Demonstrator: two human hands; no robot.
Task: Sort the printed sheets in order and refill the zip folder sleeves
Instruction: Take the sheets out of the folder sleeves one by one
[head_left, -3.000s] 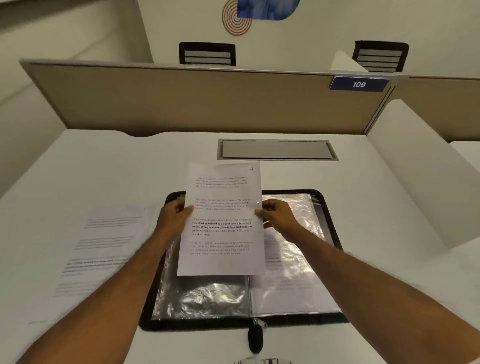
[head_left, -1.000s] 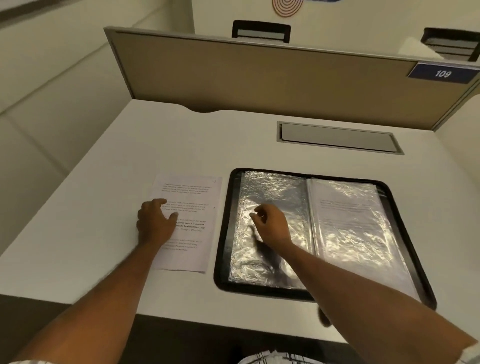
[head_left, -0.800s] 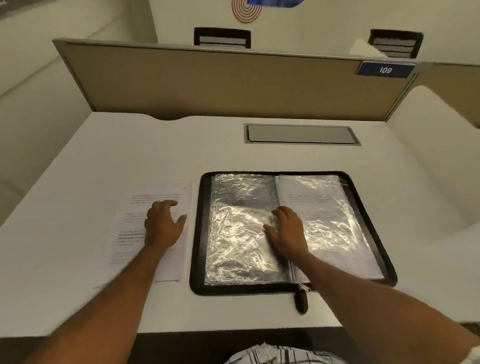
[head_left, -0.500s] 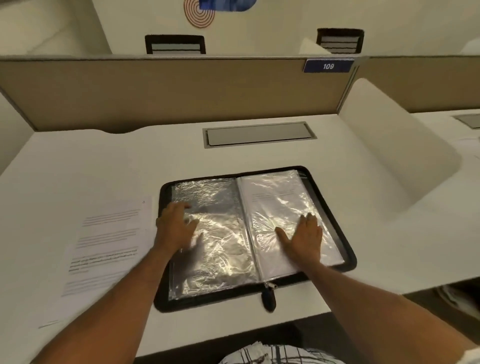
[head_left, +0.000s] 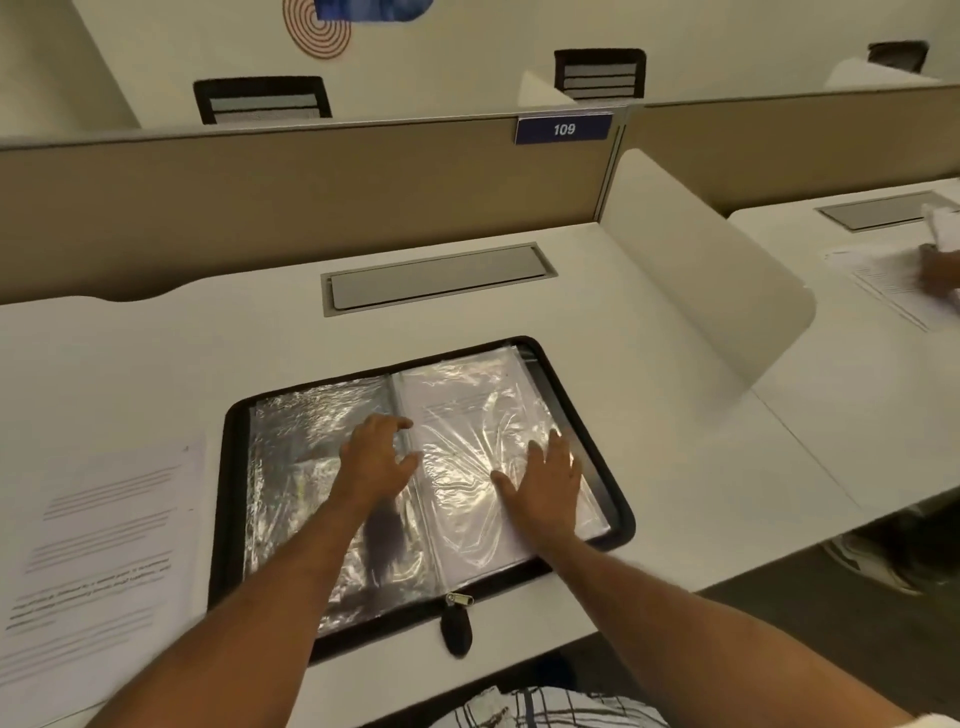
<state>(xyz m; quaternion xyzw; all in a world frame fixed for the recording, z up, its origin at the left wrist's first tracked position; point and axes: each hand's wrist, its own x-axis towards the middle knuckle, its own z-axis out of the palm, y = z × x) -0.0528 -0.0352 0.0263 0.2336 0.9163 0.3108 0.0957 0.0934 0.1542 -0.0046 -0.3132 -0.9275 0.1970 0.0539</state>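
A black zip folder (head_left: 224, 499) lies open on the white desk with shiny clear sleeves on both sides. The left sleeve (head_left: 296, 441) looks empty; the right sleeve (head_left: 467, 415) holds a printed sheet. My left hand (head_left: 376, 457) hovers near the folder's spine, fingers spread and loosely curled, holding nothing. My right hand (head_left: 548, 478) presses flat on the right sleeve with straight fingers. A stack of printed sheets (head_left: 104, 545) lies on the desk left of the folder.
A grey cable hatch (head_left: 436, 278) sits behind the folder. A beige partition (head_left: 311, 202) with tag 109 closes the back, and a white side divider (head_left: 701, 270) the right. Another person's hand (head_left: 937, 270) and papers are at the neighbouring desk.
I laid the sheet I was holding on the stack at the left. My left hand left that stack and came across to the folder's spine; my right hand slid onto the right sleeve.
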